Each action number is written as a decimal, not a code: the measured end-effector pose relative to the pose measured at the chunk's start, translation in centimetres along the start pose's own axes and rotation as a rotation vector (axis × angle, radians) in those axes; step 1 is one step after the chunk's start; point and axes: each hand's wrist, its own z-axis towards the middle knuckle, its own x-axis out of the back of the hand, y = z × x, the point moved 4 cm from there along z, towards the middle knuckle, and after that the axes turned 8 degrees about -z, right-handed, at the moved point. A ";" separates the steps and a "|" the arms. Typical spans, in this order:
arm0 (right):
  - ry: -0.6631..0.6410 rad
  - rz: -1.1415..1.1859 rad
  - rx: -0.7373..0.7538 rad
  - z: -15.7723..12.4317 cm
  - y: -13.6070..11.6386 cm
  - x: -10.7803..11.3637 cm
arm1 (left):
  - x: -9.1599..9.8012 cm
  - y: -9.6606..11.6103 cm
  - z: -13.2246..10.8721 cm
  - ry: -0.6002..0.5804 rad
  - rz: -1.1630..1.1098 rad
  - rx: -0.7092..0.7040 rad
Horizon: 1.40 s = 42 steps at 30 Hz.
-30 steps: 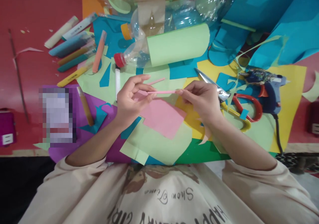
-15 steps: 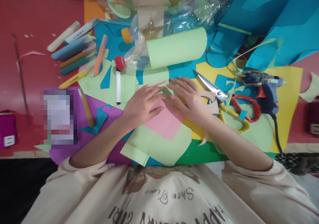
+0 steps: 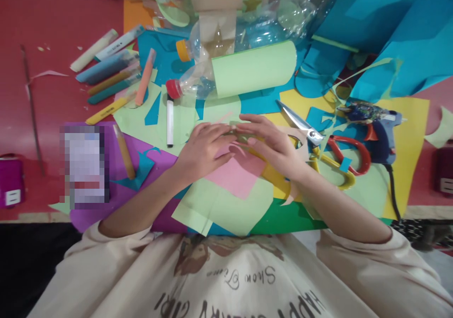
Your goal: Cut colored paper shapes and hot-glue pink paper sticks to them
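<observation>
Pink paper sheet (image 3: 240,179) lies on lt-green paper (image 3: 244,209), near edge of bench (image 3: 46,101), partly under both hands. L hand (image 3: 205,150): palm down, thumb apart from fingers. R hand (image 3: 271,146): fingers spread, tips nr L's; contact btwn tips, can't tell. Scissors (image 3: 313,136) nr R hand; glue gun (image 3: 384,138) beyond.

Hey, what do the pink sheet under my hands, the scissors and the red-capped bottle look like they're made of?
Pink sheet: matt paper or thin card, flat with crisp edges. Scissors: shiny, reflective metal blades; the red handle and yellow handle look like smooth plastic. Red-capped bottle: probably glossy clear plastic, see-through with highlights.
</observation>
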 end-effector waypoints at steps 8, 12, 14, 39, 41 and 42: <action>0.059 -0.384 -0.020 0.1 0.3 -0.3 | 0.2 -0.1 0.0 0.005 0.009 0.062; 0.063 -0.609 -0.029 0.0 0.4 -1.0 | 0.2 0.2 0.0 -0.002 -0.046 0.013; 0.055 -0.627 -0.063 0.0 0.6 -1.1 | 0.1 0.3 0.0 -0.012 -0.049 0.005; -0.057 -0.137 -0.245 0.2 -0.7 1.3 | 0.2 -0.1 0.2 -0.046 -0.129 0.054; 0.006 -0.167 -0.280 0.3 -0.9 2.6 | 0.3 -0.1 0.3 -0.049 -0.112 0.044; 0.031 -0.179 -0.308 0.3 -1.0 3.3 | 0.3 -0.2 0.3 -0.044 -0.101 0.034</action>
